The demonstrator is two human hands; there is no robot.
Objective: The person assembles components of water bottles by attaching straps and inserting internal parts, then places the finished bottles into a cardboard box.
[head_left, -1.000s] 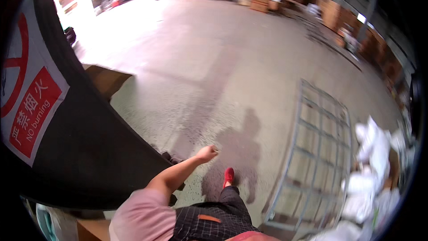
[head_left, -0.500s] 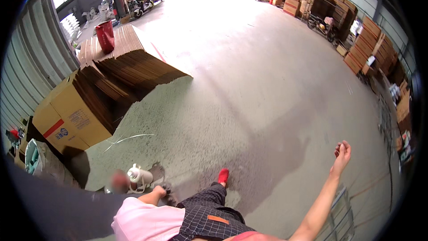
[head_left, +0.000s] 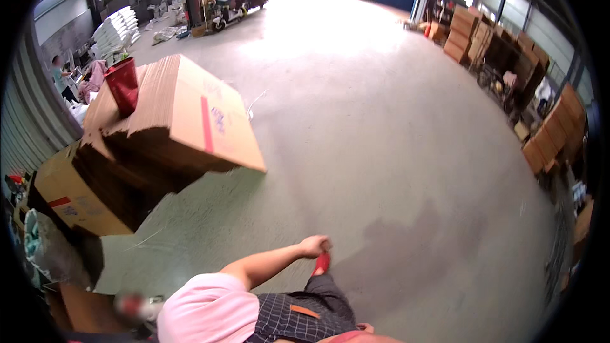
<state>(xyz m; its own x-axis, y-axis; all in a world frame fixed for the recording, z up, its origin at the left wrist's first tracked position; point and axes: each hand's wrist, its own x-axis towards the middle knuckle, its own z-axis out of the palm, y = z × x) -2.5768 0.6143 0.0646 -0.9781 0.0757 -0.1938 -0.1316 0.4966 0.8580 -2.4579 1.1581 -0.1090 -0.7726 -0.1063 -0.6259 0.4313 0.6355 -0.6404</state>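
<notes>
My left hand (head_left: 315, 246) reaches forward over the floor with its fingers curled in, and nothing shows in it. Just beyond it is my red shoe (head_left: 323, 263), partly covered by the hand. A small skin-coloured patch, seemingly part of my right hand (head_left: 365, 328), shows by the hip at the lower edge; its fingers are hidden. I wear a dark checked apron (head_left: 286, 314) with an orange tag over a pink sleeve. A big stack of flattened cardboard cartons (head_left: 213, 114) leans at the left, with a red bucket-like container (head_left: 122, 86) on top.
A whitish sack (head_left: 51, 248) stands at the left edge near the carton stack. Scooters (head_left: 232, 9) are parked at the back left, by piled white sacks (head_left: 116, 30). Stacked brown cartons (head_left: 559, 128) line the right side. A person (head_left: 61, 79) is at the far left.
My left hand has swung forward and right, away from the white jug. My right arm, stretched out before, has dropped back almost out of view. The view has shifted, showing more of the carton stack.
</notes>
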